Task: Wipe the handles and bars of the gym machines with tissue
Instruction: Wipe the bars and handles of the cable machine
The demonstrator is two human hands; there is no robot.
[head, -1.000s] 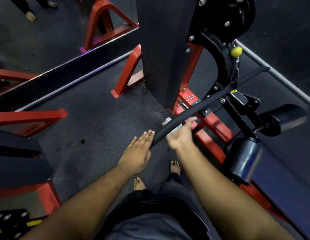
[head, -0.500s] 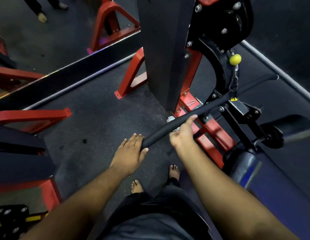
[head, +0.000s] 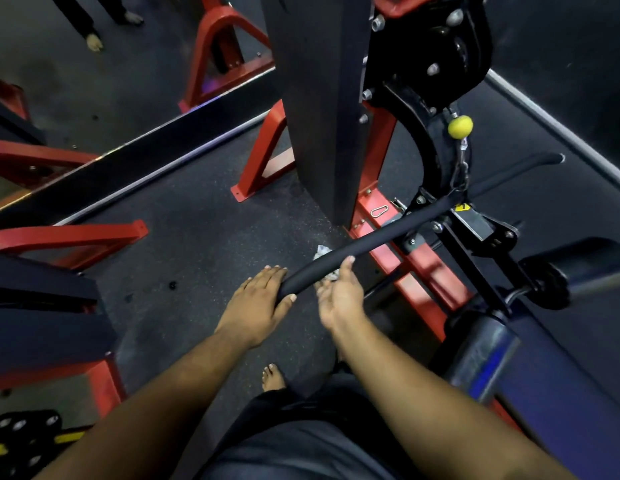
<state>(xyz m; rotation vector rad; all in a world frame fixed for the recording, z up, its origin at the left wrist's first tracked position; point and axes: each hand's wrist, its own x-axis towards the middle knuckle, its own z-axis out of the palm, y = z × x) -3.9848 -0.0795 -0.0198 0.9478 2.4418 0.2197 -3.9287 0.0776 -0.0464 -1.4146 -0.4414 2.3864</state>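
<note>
Both hands have slid nearer along the bar (head: 339, 259) toward its near-left end.

Its long axis runs from near left to far right. Left hand (head: 258, 301) rests flat on the end, fingers straight. Right hand (head: 339, 294) cups the bar from beneath, pressing crumpled tissue (head: 327, 277) against it, nearer the uncleaned stretch.

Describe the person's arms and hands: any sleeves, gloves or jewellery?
Both forearms are bare as far as the view shows, with no sleeves in sight. The left hand and right hand wear no gloves, and no rings, watch or wristbands are visible. Fingernails look short and unpainted.
</note>
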